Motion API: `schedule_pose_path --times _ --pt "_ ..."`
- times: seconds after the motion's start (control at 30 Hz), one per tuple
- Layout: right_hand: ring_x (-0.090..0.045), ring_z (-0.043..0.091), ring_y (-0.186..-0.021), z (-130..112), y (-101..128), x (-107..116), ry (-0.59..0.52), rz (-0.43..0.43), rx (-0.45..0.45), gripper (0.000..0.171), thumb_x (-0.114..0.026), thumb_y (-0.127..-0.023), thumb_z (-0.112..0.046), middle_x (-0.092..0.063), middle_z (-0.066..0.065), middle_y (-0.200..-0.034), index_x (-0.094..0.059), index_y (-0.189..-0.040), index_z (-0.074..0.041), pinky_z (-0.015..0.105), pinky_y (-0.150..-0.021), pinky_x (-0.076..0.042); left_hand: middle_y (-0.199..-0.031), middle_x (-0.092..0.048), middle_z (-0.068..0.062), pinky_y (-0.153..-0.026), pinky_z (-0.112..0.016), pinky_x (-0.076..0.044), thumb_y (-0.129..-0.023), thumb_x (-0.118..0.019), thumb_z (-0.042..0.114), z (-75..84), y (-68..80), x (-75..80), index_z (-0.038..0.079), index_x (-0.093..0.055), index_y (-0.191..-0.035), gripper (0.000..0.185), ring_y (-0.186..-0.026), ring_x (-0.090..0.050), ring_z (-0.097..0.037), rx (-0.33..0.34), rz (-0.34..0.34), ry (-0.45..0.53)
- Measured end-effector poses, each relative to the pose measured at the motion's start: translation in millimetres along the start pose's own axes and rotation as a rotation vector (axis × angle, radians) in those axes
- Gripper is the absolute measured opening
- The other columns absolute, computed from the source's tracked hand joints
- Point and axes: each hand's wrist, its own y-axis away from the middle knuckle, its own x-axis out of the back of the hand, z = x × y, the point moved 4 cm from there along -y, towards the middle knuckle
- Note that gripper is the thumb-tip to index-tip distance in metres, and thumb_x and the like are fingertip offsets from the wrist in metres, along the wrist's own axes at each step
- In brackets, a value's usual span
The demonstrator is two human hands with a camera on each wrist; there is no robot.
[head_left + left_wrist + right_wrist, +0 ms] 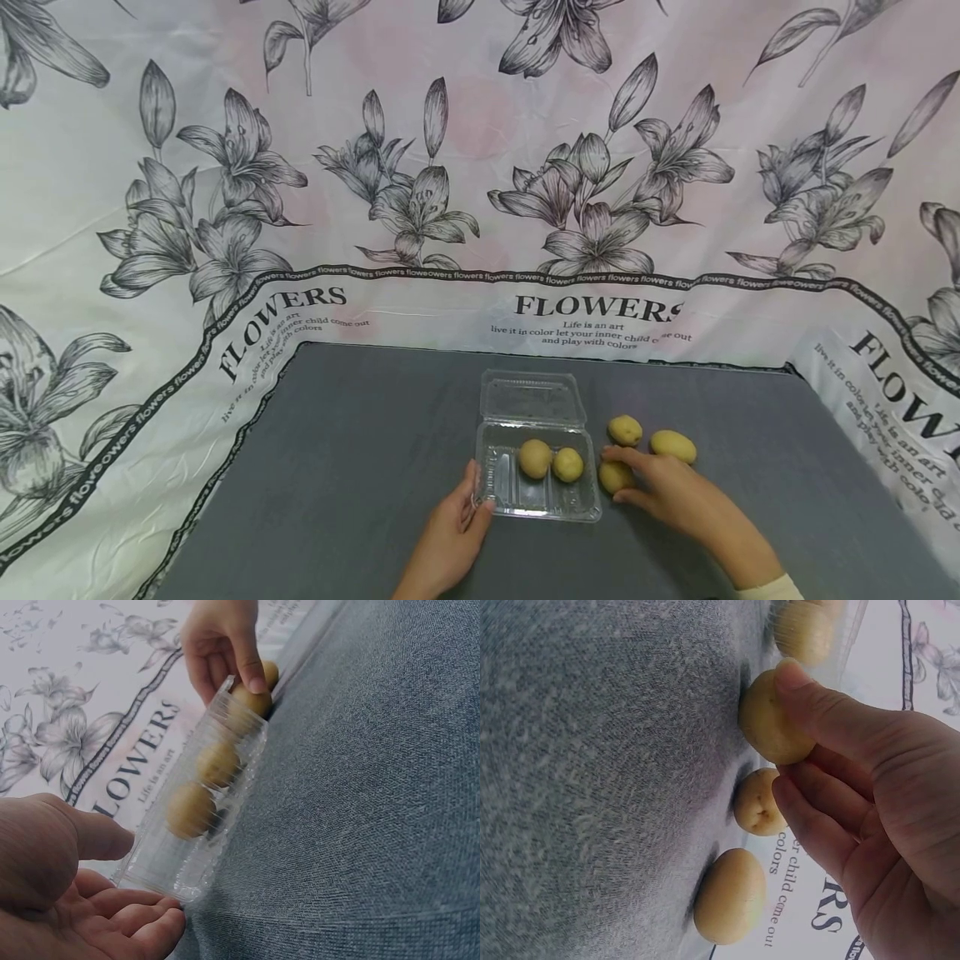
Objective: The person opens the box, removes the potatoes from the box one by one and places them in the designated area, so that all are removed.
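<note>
A clear plastic clamshell container (498, 493) lies on the grey surface with its lid (531, 398) laid back. Inside it are two potatoes, the larger potato (535, 459) left of the smaller potato (567, 465). My left hand (447, 533) holds the container's front left corner between thumb and fingers. Just outside the right wall, my right hand (663, 492) pinches another potato (769, 720) between thumb and fingertips. In the right wrist view, that potato is close to the grey surface; contact cannot be told.
Two more potatoes lie beyond my right hand: a rounder potato (625, 430) and an oblong potato (673, 447). Behind the grey tabletop (360, 450) hangs a white cloth (450, 325) printed with flowers and lettering, which also borders the left and right sides.
</note>
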Motion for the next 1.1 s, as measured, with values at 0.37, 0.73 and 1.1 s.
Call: schedule_pose_path --times 0.37,0.73,1.1 --pt "-0.072 0.006 -0.084 -2 1 3 -0.003 -0.009 -0.001 0.055 -0.088 -0.087 -0.022 -0.077 0.011 -0.122 -0.068 -0.136 -0.004 0.029 -0.067 -0.061 -0.163 -0.026 -0.037 -0.119 -0.05 -0.037 -0.109 -0.058 0.009 1.6 -0.5 -0.9 -0.02 -0.022 -0.157 0.067 -0.15 -0.033 -0.045 -0.011 0.001 -0.004" --pt "-0.057 -0.007 -0.069 -13 -3 16 0.042 0.144 0.065 0.041 -0.083 -0.093 -0.012 -0.079 0.007 -0.112 -0.071 -0.131 -0.005 0.027 -0.064 -0.06 -0.164 -0.025 -0.037 -0.12 -0.05 -0.034 -0.11 -0.058 0.011 0.8 -1.0 -1.5 -0.02 -0.021 -0.158 0.068 -0.151 -0.031 -0.045 -0.003 0.003 -0.009" --pt "-0.042 -0.012 -0.053 -37 -24 19 -0.04 0.176 0.082 0.042 -0.081 -0.095 -0.015 -0.075 0.0 -0.092 -0.069 -0.134 -0.005 0.019 -0.053 -0.051 -0.164 -0.027 -0.036 -0.12 -0.049 -0.035 -0.11 -0.058 0.011 -0.5 -0.4 -1.7 -0.018 -0.021 -0.158 0.068 -0.151 -0.032 -0.045 0.001 0.004 -0.014"
